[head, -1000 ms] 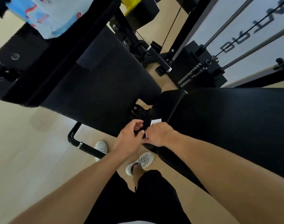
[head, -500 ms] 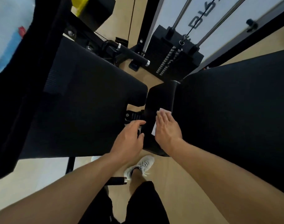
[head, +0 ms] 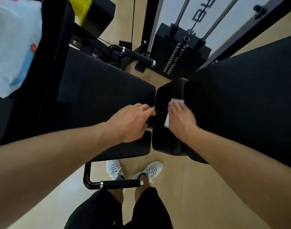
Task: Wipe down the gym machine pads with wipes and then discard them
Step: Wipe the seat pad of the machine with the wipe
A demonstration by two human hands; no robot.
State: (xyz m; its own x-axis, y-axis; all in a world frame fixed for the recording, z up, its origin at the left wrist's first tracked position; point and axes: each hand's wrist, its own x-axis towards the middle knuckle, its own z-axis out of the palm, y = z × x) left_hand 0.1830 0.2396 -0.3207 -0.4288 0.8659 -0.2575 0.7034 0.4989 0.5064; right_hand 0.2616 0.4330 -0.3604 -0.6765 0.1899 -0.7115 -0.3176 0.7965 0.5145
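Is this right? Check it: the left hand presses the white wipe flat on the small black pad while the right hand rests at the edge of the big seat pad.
Not quite: the hands are swapped. The head view shows the right hand pressing the white wipe flat on the small black pad, while the left hand rests at the edge of the big seat pad.

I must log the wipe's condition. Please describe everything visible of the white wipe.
The wipe is a thin white sheet, seemingly paper or cloth, lying flat against the small black pad. The right hand presses on it with straight fingers and covers most of it; only an edge beyond the fingertips and a strip beside the thumb show. It is blurred.
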